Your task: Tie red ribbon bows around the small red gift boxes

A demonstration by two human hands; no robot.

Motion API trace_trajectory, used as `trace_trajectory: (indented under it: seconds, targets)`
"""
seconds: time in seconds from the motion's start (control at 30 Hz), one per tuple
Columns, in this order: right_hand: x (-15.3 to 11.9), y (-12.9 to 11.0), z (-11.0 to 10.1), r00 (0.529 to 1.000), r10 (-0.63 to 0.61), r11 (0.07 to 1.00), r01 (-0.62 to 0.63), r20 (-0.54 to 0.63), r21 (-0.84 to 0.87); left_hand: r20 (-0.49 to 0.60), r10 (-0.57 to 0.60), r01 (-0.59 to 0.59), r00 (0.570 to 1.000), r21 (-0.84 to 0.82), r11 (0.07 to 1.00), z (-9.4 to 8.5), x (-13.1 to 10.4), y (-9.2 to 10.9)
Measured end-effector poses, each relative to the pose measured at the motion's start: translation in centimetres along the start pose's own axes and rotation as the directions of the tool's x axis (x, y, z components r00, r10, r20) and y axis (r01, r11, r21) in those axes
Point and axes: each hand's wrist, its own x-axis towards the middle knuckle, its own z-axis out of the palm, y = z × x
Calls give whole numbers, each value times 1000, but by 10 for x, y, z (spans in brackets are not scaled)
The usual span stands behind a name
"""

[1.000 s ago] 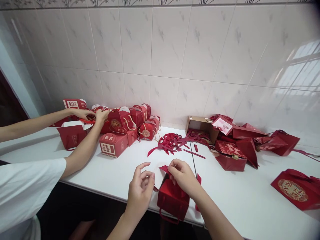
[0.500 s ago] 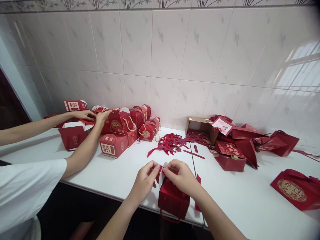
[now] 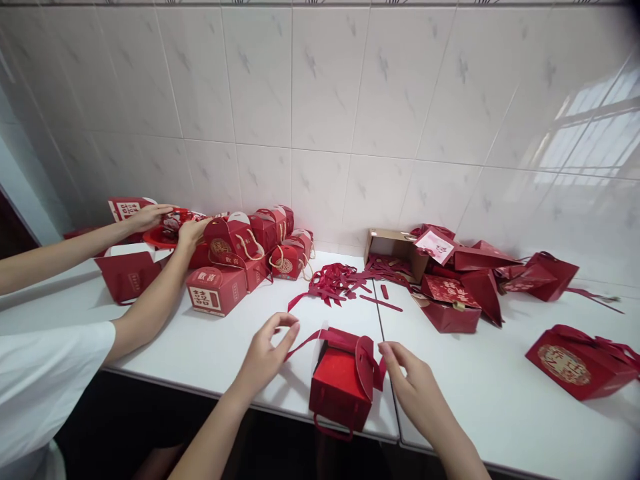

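Note:
In front of me a small red gift box (image 3: 343, 377) sits at the table's front edge, with a cord handle hanging over the edge. A dark red ribbon (image 3: 307, 343) passes across the box top through its raised flaps. To the left of the box, my left hand (image 3: 267, 353) is closed with the ribbon's left end in its fingers. My right hand (image 3: 413, 377) is at the box's right side, its bent fingers closed at the ribbon's other end. The exact grip there is partly hidden.
Loose ribbons (image 3: 335, 280) lie behind the box, beside an open cardboard box (image 3: 393, 240). Several red gift boxes (image 3: 227, 290) stand at the left, where a co-worker's hands (image 3: 193, 233) hold a patterned red packet. Folded red boxes (image 3: 453, 307) and a bow-tied box (image 3: 575, 367) are at the right.
My hands have moved apart from above the box flaps, drawing the ribbon out to both sides. The co-worker's hands have lifted a patterned packet. The view has tilted down and shifted right.

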Motion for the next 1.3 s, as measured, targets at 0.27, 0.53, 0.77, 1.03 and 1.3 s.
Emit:
trace_trajectory:
  seconds: [0.27,0.53,0.77,1.03,1.3]
  targets:
    - [16,-2,22,997,64,998,-64,-31,10,186,-117,167,976,-279,946,55,-13,21]
    - [32,22,-16,950,-71,976,3,303,219,296,-136,196,946,-187,963,24,4,-2]
    - [36,11,-30,949,-31,983,-27,313,179,294,-139,212,946,-232,949,16,4,18]
    - [48,17,-20,984,-21,1000,21,180,3,330,-172,236,928,-165,958,9,6,14]
    - [39,48,0,995,32,999,-29,96,-35,342,-198,251,918,-118,961,23,-7,-3]
